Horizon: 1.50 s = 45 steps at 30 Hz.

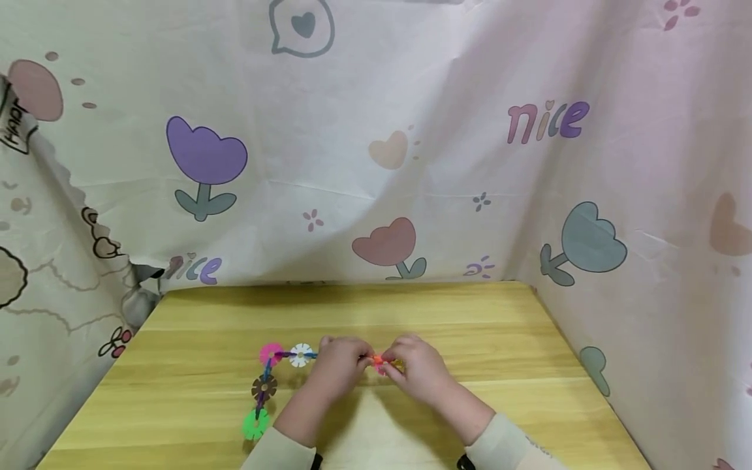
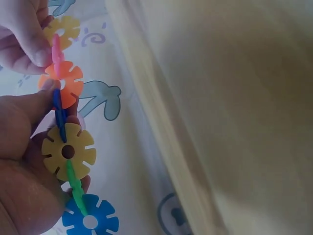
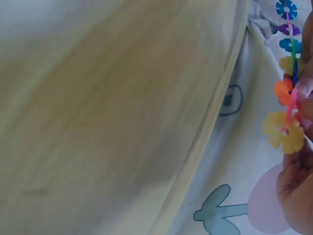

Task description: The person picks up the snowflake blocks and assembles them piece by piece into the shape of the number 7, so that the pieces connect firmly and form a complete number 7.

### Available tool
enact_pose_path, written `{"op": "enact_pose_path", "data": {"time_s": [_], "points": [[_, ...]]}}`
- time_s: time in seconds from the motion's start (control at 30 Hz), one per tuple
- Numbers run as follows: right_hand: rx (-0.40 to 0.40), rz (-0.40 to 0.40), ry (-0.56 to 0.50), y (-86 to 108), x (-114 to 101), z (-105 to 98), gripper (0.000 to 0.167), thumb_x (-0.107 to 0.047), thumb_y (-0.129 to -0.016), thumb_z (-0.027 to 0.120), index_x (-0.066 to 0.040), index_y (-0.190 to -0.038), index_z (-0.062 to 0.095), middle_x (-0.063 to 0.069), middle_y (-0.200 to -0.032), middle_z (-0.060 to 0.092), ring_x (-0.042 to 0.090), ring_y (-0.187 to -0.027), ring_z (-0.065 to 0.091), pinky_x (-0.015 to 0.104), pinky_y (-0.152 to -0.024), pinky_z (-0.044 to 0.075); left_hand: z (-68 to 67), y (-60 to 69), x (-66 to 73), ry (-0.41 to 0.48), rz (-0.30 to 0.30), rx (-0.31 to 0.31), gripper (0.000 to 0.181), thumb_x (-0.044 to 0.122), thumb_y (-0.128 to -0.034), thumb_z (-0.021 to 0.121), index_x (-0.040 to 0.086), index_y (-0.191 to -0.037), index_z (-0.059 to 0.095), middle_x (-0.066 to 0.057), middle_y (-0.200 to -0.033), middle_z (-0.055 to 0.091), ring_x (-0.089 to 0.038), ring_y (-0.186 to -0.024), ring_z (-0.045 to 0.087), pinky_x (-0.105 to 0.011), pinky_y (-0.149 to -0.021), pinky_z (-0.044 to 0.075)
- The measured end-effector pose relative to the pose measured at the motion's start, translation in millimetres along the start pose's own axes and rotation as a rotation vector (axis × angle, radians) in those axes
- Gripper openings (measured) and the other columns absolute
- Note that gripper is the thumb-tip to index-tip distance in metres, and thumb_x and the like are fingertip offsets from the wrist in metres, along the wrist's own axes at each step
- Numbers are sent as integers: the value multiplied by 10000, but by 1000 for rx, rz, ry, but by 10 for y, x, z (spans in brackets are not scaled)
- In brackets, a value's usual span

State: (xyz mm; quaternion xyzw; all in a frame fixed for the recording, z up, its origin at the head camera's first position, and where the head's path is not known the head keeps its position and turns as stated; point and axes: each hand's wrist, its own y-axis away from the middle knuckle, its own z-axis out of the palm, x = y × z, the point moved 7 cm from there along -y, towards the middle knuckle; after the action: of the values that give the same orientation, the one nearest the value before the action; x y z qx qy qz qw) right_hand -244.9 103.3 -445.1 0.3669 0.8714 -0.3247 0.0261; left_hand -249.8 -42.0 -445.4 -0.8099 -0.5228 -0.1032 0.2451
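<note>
A chain of notched interlocking discs runs between both hands. My left hand (image 1: 339,365) pinches it where a dark blue disc (image 2: 59,117) slots into an orange disc (image 2: 74,81); its fingers lie behind a yellow disc (image 2: 85,139). With thumb and fingers, my right hand (image 1: 420,369) holds the chain's right end at a pink disc (image 3: 293,105), which joins the orange disc to another yellow disc (image 3: 275,134). A green disc (image 2: 76,181) and a light blue disc (image 2: 107,218) follow past the left hand. In the head view the hands hide part of the chain.
Leftward the chain continues through a white disc (image 1: 301,355) to a pink corner disc (image 1: 270,353). There it bends toward the front, past a brown disc (image 1: 264,388) to a bright green disc (image 1: 256,424). Printed cloth (image 1: 329,163) surrounds the wooden table (image 1: 499,326) at back and sides.
</note>
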Motion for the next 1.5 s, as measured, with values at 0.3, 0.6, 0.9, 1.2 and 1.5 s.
{"op": "enact_pose_path", "data": {"time_s": [0.3,0.6,0.9,1.2,1.5], "points": [[-64,-7,26,-8,-52,63,104,-105,-885,848,-146,-829,771,-67,-823,707,77,-763,641,258,-709,569,27,17,120,-18,73,-5,12,158,-939,802,168,-945,800,38,-971,784,-181,-925,730,-563,-947,440],[-47,54,-13,98,12,-37,103,-91,-894,841,-130,-849,758,-46,-855,712,77,-758,639,264,-680,562,-161,96,-97,-34,50,119,254,161,-878,873,141,-1113,776,-9,-1153,768,-268,-1115,707,-642,-1091,421],[0,92,-80,222,80,-107,137,-58,-887,840,-137,-834,741,-58,-827,682,31,-728,590,225,-640,540,-383,198,-284,-107,58,253,101,123,-911,842,206,-910,783,88,-967,748,-206,-985,679,-636,-1044,408],[-37,104,-42,232,51,-43,187,-91,-871,845,-161,-787,693,-111,-742,598,-22,-648,486,180,-567,456,-404,209,-249,-117,114,262,208,-28,-925,765,176,-904,796,61,-944,772,-216,-952,688,-649,-1047,425],[-163,34,132,15,-171,-38,202,-298,-960,787,-198,-828,672,-138,-704,540,14,-602,458,235,-524,407,-270,172,-122,-133,243,249,257,-43,-886,776,214,-883,780,78,-935,772,-203,-924,673,-510,-934,458]]}}
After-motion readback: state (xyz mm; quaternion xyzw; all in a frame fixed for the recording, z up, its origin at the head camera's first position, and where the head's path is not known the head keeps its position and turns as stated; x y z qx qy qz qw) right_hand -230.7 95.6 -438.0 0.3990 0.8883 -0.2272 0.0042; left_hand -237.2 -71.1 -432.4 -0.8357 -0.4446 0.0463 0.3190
